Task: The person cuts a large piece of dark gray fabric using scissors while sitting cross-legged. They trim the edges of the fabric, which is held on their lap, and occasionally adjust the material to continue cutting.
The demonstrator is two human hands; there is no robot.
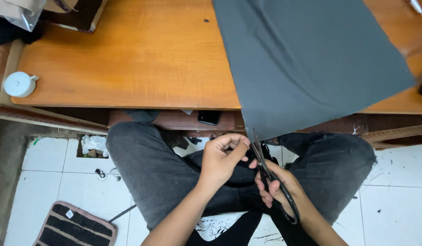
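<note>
A large grey cloth (pixel 306 64) lies over the wooden table (pixel 129 59) and hangs past its front edge. My right hand (pixel 277 184) grips black scissors (pixel 265 166) by the handles, their blades pointing up at the hanging corner of the cloth. My left hand (pixel 222 157) is just left of the blades, with thumb and fingers pinched near the cloth's lower corner. Both hands are above my lap in dark grey jeans.
A white lidded jar (pixel 19 84) stands at the table's left edge. A dark phone (pixel 209 117) rests on a shelf under the tabletop. A striped mat (pixel 76 225) lies on the white tiled floor at lower left. Clutter sits at the table's back left.
</note>
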